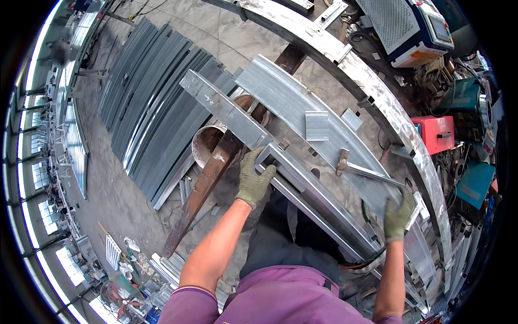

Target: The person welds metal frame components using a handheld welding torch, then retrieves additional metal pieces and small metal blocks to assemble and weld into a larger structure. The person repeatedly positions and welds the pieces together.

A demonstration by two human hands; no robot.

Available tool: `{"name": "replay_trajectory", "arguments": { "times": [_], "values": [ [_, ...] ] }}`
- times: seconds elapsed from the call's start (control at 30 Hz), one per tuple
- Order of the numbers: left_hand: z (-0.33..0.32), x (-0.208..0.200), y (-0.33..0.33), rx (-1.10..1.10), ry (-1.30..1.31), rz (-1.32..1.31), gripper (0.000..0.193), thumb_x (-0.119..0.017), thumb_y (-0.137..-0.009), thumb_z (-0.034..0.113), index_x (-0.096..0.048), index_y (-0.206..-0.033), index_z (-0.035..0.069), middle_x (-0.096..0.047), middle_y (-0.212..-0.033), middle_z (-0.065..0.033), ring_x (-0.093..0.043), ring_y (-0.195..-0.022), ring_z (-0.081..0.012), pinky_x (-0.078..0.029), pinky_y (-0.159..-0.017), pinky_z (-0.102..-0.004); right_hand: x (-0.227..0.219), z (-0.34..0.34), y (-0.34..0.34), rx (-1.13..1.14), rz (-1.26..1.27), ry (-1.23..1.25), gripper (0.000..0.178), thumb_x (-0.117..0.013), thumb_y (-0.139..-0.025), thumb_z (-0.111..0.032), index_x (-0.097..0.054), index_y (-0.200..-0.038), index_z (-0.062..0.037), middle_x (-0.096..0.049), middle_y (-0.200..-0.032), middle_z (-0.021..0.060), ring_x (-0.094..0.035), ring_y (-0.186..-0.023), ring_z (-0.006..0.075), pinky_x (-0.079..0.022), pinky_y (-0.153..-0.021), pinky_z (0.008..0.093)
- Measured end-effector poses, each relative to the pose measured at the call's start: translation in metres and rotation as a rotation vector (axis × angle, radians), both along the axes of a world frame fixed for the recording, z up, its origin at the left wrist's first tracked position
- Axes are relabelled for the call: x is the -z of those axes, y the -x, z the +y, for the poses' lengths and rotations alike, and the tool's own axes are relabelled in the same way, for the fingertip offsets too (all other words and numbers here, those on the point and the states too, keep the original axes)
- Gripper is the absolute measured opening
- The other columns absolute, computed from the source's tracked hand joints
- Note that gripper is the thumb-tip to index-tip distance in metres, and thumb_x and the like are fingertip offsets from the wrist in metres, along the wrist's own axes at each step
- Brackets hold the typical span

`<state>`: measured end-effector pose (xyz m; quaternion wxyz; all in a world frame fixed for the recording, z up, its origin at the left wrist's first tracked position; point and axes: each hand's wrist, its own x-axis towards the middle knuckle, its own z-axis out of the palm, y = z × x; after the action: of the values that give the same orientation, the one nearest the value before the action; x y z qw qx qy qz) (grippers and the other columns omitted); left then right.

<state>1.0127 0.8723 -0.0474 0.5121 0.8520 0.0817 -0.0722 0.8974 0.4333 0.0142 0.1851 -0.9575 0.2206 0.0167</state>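
Both my hands wear green work gloves. My left hand (253, 178) grips the end of a long, open metal channel (318, 201), with the thumb and fingers apart around its edge. This channel slants down to the right in front of my legs. A wider flat-faced metal beam (221, 105) extends beyond it to the upper left. At the right, my right hand (399, 216) has its thumb and fingers spread beside the handle end of a hammer (369, 174). I cannot see the fingers closed round it. The hammer lies on a broad galvanized channel (302, 110).
A small square metal plate (317, 126) lies on the broad channel. Many grey metal profiles (162, 102) cover the floor at left. A rusty brown beam (202, 191) and a round drum (207, 144) stand under the work. A curved steel rail (388, 108) and a red machine (436, 134) are at right.
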Motion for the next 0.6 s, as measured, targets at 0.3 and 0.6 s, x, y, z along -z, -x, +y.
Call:
{"name": "replay_trajectory", "arguments": {
  "times": [0.3, 0.6],
  "values": [
    [0.0, 0.006, -0.002, 0.091, -0.117, -0.045, 0.063, -0.082, -0.088, 0.008, -0.057, -0.146, 0.003, -0.062, -0.138, -0.0147, -0.058, -0.13, -0.0275, -0.046, -0.114, -0.0415, 0.017, -0.125, 0.194, 0.736, 0.256, -0.06, 0.083, -0.08, -0.094, -0.053, -0.059, -0.148, 0.0069, -0.066, -0.142, 0.0259, -0.064, -0.13, 0.0357, -0.048, -0.112, 0.0438],
    [0.012, 0.017, 0.004, 0.101, -0.044, 0.024, 0.065, -0.078, -0.095, 0.011, -0.048, -0.152, 0.005, -0.06, -0.139, -0.0137, -0.058, -0.126, -0.0224, -0.05, -0.109, -0.0373, -0.029, 0.02, 0.108, 0.435, -0.135, -0.075, 0.048, -0.076, -0.099, -0.027, -0.068, -0.138, 0.0008, -0.072, -0.131, 0.0224, -0.064, -0.13, 0.0389, -0.047, -0.113, 0.047]
  ]
}}
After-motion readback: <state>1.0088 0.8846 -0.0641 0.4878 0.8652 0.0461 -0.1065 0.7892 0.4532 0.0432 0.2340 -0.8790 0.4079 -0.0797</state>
